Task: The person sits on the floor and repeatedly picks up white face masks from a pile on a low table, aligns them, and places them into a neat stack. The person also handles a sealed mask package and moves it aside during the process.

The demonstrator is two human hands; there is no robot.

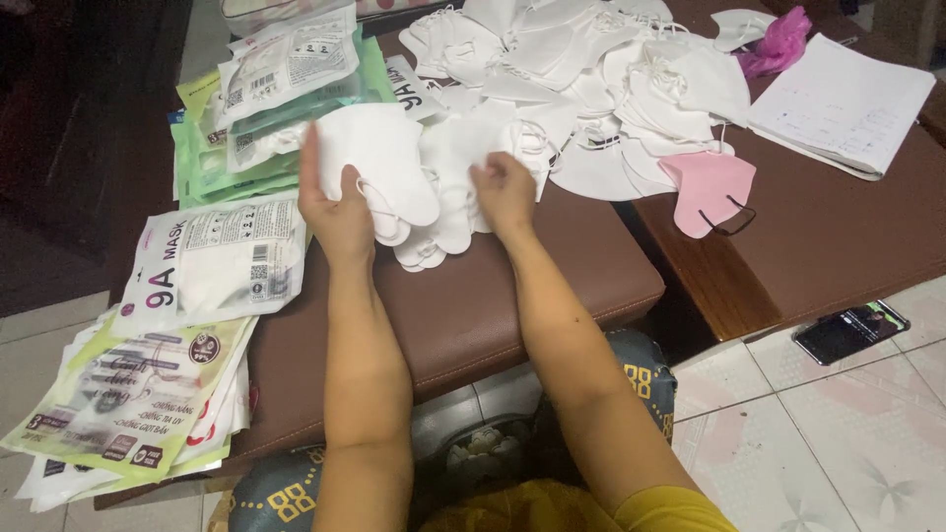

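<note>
At the centre of the frame, a small stack of white face masks (419, 187) on the brown padded bench (473, 305) is pinched at its edges by the left hand (338, 207) and the right hand (505, 192). Sealed mask packets (222, 258) lie at left.

Both bare forearms reach forward side by side, elbows low, converging slightly toward the hands. The left hand (337, 202) lies with fingers extended and thumb raised apart. The right hand (505, 192) is curled, knuckles up, fingers pinched closed.
</note>
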